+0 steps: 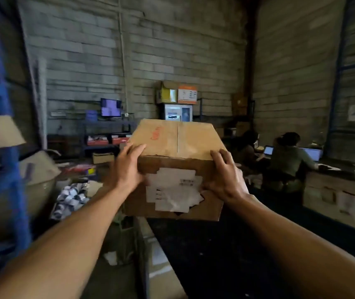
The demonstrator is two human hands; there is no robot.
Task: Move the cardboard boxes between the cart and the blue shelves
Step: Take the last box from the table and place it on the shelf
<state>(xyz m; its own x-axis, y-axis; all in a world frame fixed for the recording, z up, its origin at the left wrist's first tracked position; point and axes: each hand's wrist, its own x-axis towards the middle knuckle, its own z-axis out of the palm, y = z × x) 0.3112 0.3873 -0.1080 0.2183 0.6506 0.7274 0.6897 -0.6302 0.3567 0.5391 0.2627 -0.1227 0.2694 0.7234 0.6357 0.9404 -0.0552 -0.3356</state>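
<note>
Centre of the frame: both arms are reaching out, carrying a cardboard box (176,169) in the air. Left hand (127,169) is gripping the box's near left corner, fingers over the top edge. Right hand (224,178) is gripping the near right corner the same way. Nothing is supporting the underside as far as I can tell.

Risks from here:
- Grip is sitting high on the corners only; if the box is heavy it could be slipping down out of the hands.
- Torn white label (173,190) on the near face is peeling, with a ragged hole in the cardboard below it, so that wall is looking weak.
- Clutter on the floor (73,197) at lower left is making a trip hazard.

Box itself: brown, taped along the top seam, red print on the top, corners worn.

Blue shelves (6,147) are running down the left edge, holding other cartons. Dark flat surface at lower right, possibly the cart, cannot tell. Farther back at right, two people (286,158) are sitting at laptops; a screen (111,107) is glowing against the block wall.
</note>
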